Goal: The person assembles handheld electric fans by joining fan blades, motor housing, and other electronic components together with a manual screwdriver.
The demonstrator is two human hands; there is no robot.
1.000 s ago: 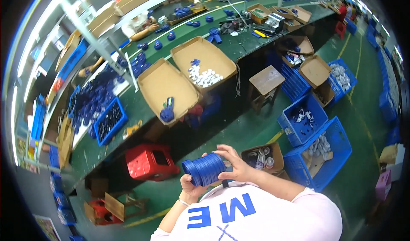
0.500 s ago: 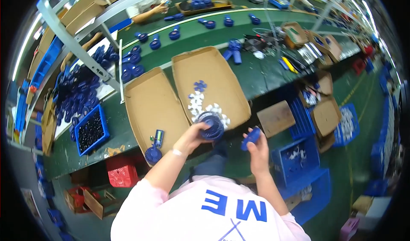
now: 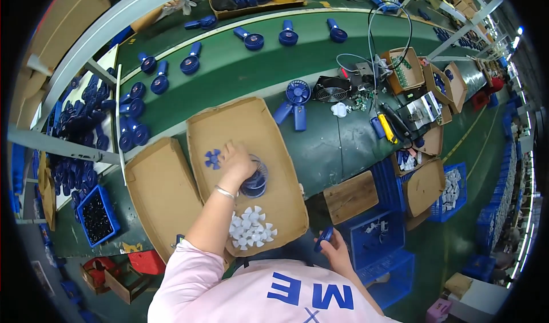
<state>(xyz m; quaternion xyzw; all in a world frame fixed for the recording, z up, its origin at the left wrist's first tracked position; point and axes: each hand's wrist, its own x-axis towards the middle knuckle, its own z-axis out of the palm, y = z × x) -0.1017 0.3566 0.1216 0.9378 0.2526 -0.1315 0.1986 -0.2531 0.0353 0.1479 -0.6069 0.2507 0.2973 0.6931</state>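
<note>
My left hand (image 3: 235, 164) reaches into the right-hand cardboard tray (image 3: 289, 180), fingers stretched forward beside a blue fan blade (image 3: 213, 159). Against the wrist side of that hand sits a round blue fan cover (image 3: 255, 181), slightly blurred; it may be a small stack. White fan blades (image 3: 251, 228) lie in a loose pile at the tray's near end. Lower down, past the tray's near right corner, my right hand (image 3: 336, 251) pinches a rounded blue plastic piece (image 3: 323, 239) seen edge-on.
A second cardboard tray (image 3: 163, 188) adjoins on the left, with a blue bin of black parts (image 3: 98, 215) beyond it. Handheld fans (image 3: 287, 34) line the green surface behind. A yellow-handled tool (image 3: 387, 129) lies right of a standing fan (image 3: 298, 93). Blue crates (image 3: 377, 237) stand at right.
My left hand has carried the round blue cover deeper into the right-hand tray, and its fingers now extend past it. My right hand has dropped lower, still holding the blue piece. The view has shifted.
</note>
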